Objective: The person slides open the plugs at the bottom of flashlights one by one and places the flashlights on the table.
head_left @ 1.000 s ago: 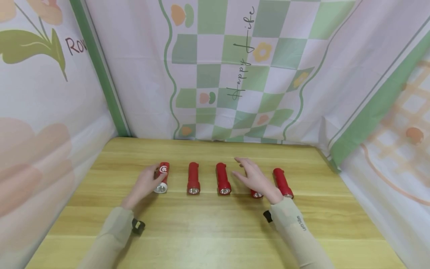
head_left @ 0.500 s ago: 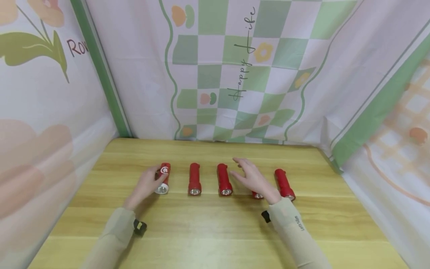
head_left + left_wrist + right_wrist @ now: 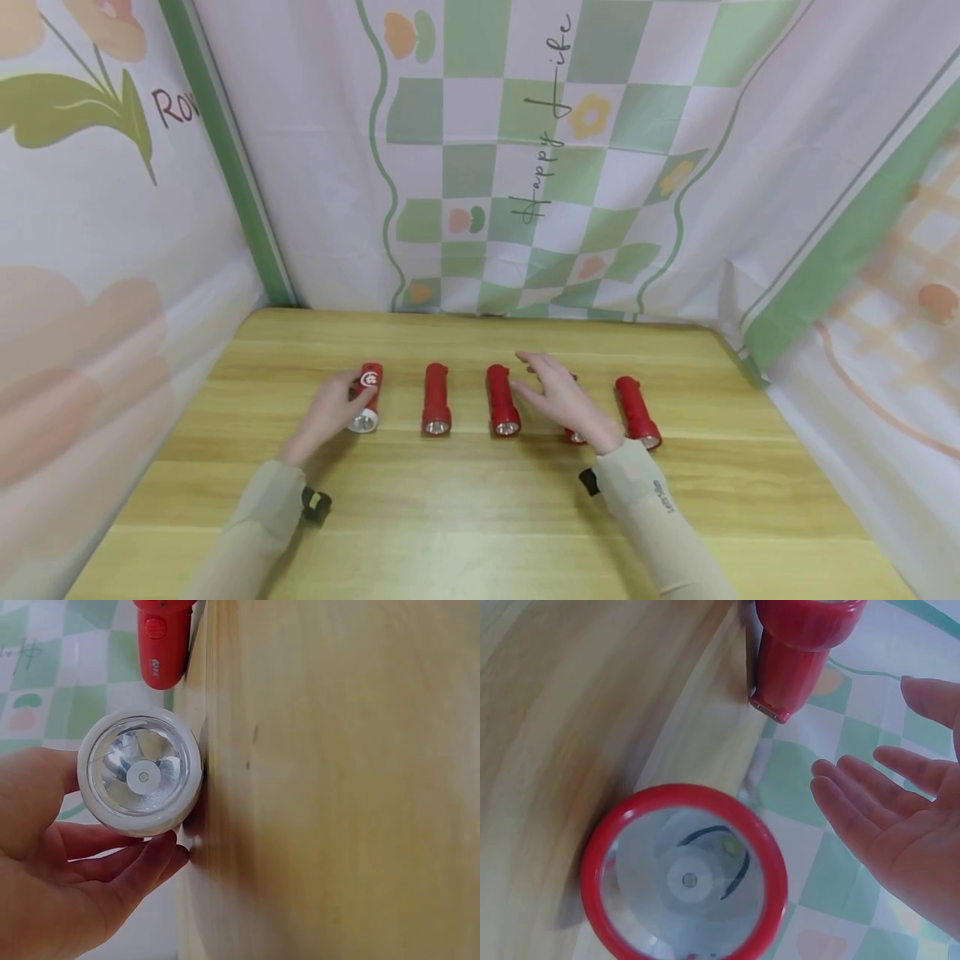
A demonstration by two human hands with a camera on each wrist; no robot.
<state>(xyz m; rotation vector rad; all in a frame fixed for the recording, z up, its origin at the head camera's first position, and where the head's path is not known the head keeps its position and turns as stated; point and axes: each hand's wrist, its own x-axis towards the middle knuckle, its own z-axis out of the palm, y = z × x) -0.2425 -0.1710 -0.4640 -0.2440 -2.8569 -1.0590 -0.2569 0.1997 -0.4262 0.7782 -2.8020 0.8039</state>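
Note:
My left hand (image 3: 332, 410) has its thumb and fingers around a red flashlight with a white head (image 3: 367, 398) at the left end of a row on the table. In the left wrist view the thumb lies on one side of its white-rimmed lens (image 3: 142, 772), the fingers on the other. My right hand (image 3: 558, 398), fingers extended and holding nothing, hovers over a red flashlight (image 3: 576, 436) that it mostly covers in the head view. Its thumb tip comes near the middle red flashlight (image 3: 502, 400). The right wrist view shows a red-rimmed lens (image 3: 690, 881) below the hand.
Another red flashlight (image 3: 437, 398) lies between the left hand and the middle one. One more red flashlight (image 3: 637, 412) lies slanted at the right end. The wooden table (image 3: 450, 517) ends at a checked cloth (image 3: 517, 167) behind, with cloth walls on both sides.
My right hand has shifted slightly left, showing the far end of the flashlight under it. The left hand stays on its flashlight. The whole head view has shifted slightly.

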